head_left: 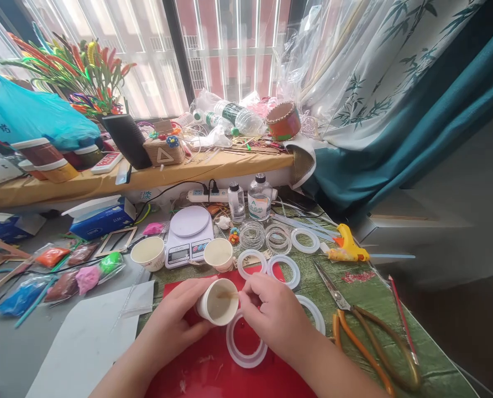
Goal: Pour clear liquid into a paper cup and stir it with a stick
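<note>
My left hand [183, 312] is wrapped round a white paper cup [218, 304], tilted so its inside faces me. A thin stick [227, 296] reaches into the cup, and the fingers of my right hand [269, 309] pinch its outer end at the rim. What is in the cup is hard to make out. Beneath both hands lies a red mat [205, 370]. A clear ring mold [247, 362] rests on the mat, partly under my right hand. More ring molds [286, 271] lie just beyond it.
Behind the hands stand two paper cups [147, 254], a white scale [188, 237] and two bottles [259, 199]. Large scissors [342, 304], a yellow glue gun [347, 246] and a pencil [403, 320] lie right. Bagged clay [88, 278] and white paper [89, 337] are left.
</note>
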